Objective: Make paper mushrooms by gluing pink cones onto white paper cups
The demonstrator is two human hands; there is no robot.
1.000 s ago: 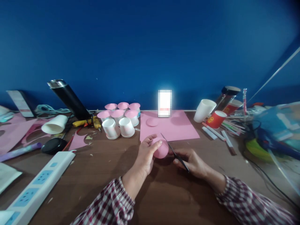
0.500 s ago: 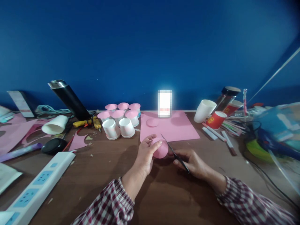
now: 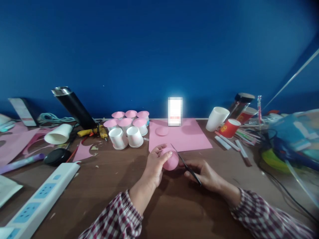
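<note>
My left hand pinches a round pink paper disc, its thumb lying across the upper face. In my right hand is a pair of dark scissors, tilted with the tip up and left. The blades pass close by the right edge of the disc; whether they touch it I cannot tell. Behind both hands lies a pink paper sheet, with another pink disc on it. To the left stand several upturned white paper cups with pink paper tops, and two plain white cups in front.
A white power strip, a black flask and a yellow glue gun are on the left. A lit phone leans on the blue wall. Rightward are a white cup, a red cup and loose markers.
Almost nothing differs. The view has shifted very slightly, and both hands keep their hold on the disc and the scissors.
</note>
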